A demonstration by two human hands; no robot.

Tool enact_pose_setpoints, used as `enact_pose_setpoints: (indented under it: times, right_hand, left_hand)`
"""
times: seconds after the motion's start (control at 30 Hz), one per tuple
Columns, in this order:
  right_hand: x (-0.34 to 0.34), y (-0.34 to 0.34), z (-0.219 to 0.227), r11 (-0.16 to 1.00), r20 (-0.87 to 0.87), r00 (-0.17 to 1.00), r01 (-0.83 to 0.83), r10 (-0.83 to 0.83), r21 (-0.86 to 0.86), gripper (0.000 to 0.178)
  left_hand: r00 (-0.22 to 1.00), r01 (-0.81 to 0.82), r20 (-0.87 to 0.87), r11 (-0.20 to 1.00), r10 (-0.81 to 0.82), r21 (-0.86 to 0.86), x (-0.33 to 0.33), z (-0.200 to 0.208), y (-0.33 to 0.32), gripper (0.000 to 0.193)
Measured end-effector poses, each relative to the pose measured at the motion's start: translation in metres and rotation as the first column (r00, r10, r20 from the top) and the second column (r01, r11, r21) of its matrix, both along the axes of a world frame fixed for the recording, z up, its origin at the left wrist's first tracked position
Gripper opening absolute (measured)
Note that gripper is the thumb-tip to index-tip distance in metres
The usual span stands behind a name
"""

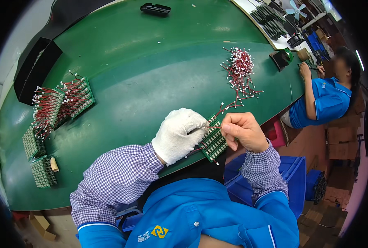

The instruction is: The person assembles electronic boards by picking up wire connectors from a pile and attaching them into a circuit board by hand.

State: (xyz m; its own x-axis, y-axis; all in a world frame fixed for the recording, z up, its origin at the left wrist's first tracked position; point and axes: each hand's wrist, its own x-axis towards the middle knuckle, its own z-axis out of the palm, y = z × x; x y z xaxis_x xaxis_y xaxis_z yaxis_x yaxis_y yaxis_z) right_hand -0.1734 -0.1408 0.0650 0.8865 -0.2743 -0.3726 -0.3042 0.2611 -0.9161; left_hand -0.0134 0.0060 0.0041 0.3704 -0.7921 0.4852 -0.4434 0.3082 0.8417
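My left hand [179, 134], in a white glove, grips a green circuit board [214, 142] near the front edge of the green table [151, 70]. Short red wires with white plugs stick out of the board. My bare right hand [242, 130] pinches one red wire [226, 108] just above the board's top edge. A heap of loose red wires with white plugs [240, 72] lies on the table beyond my right hand.
Boards fitted with wires [62, 101] are stacked at the left, with bare green boards [41, 169] below them. Black trays [35, 68] stand far left and another [155, 8] at the back. A person in blue [326, 97] sits at right. Blue bins [289, 173] sit below.
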Motion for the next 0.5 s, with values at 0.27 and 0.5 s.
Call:
enact_pose_setpoints:
  times: [0.27,0.5]
  right_hand:
    - [0.014,0.024,-0.014,0.909,0.184,0.896,0.416,-0.405,-0.028,0.007]
    - [0.022,0.027,-0.034,0.663,0.446,0.894,0.361,-0.046,-0.656,0.01]
  left_hand:
    - [0.928,0.041,-0.367,0.963,0.062,0.266,0.0,0.004,0.001,0.011]
    - [0.992,-0.037,-0.114,0.991,0.052,0.127,-0.001,0.004,0.001,0.01]
